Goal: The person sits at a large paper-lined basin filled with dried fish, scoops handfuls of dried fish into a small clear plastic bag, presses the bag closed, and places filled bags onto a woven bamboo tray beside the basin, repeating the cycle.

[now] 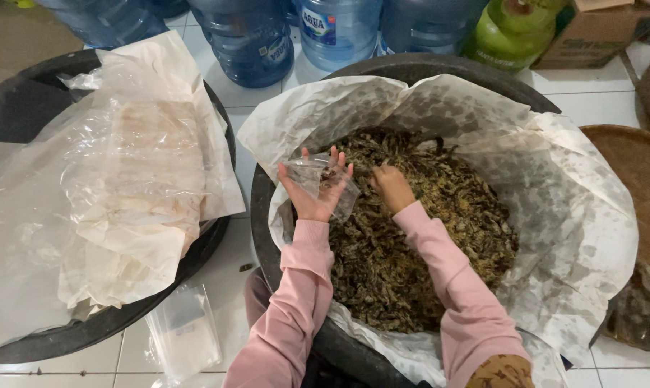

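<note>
A view from above shows a person in pink sleeves leaning over a large black basin [296, 251] that stands on a white tiled floor [598, 100]. The basin is lined with stained white paper [576, 215] and filled with a heap of dark, dried, shredded snack pieces [411, 251].

The left hand [312, 190] is raised over the near-left part of the heap, palm up and fingers spread, holding a small clear plastic bag [318, 179] open. The right hand [392, 188] is just beside it, curled shut with its fingers dug into the dried pieces; whether it holds a pinch of them cannot be told.

To the left sits a second black basin [23, 93], covered by crumpled clear plastic and paper sheets [138, 194]. A small stack of flat clear bags [185, 334] lies on the floor between the two basins. Along the top stand several blue water jugs [249, 39] and a green gas cylinder [515, 32], with a cardboard box [591, 32] beside it. A woven tray [637, 187] shows at the right edge.
</note>
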The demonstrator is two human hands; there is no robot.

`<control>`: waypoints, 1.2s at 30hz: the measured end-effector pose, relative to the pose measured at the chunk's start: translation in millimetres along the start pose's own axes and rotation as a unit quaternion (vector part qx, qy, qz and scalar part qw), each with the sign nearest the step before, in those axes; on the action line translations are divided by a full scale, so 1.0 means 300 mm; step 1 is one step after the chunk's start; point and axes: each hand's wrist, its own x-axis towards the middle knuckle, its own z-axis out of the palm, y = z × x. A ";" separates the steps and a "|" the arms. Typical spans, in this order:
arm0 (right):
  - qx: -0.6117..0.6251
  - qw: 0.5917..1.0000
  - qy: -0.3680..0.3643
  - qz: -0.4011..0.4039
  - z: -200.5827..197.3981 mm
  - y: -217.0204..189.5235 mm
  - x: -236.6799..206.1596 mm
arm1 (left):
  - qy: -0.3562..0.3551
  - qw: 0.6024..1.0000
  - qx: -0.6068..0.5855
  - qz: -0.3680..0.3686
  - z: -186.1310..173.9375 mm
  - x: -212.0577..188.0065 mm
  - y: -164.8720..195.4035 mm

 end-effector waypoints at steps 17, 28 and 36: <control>-0.063 0.982 0.157 -0.084 -0.665 -0.592 -0.223 | -0.036 0.999 -0.009 0.014 -0.015 -0.056 0.009; 0.141 0.987 0.070 -0.044 -0.391 -0.656 -0.068 | -0.150 0.989 -0.017 0.006 -0.021 -0.081 0.001; 0.093 0.994 -0.019 -0.059 -0.331 -0.671 -0.003 | -0.186 0.982 0.002 -0.017 -0.026 -0.084 -0.011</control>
